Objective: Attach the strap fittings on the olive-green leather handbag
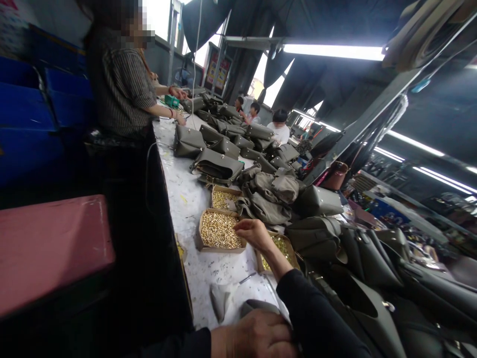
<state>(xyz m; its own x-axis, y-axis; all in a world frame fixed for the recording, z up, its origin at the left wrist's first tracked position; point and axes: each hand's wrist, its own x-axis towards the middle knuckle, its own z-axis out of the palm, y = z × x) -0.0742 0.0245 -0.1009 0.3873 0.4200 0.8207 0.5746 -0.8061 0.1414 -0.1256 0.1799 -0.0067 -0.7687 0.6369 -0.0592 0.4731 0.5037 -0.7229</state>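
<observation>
My right hand (255, 232) is over the right edge of a cardboard box (202, 244) filled with small gold metal fittings (219, 227). Its fingertips are pressed together in a pinch; anything between them is too small to make out. At the bottom edge, my left hand (251, 334) is curled over a grey leather bag piece (259, 305), its fingertips hidden. Beside that piece, a pointed grey flap (220, 298) lies on the white table (197, 271). A thin metal tool (247, 278) rests close by. Under my right forearm sits another box of yellowish fittings (280, 244).
Behind the main box stands a smaller box of gold pieces (222, 199). Grey handbags (216, 166) pile up along the table, with more bags (357, 293) at right. A person in a striped shirt (126, 84) works at far left, near a red-topped stool (55, 243).
</observation>
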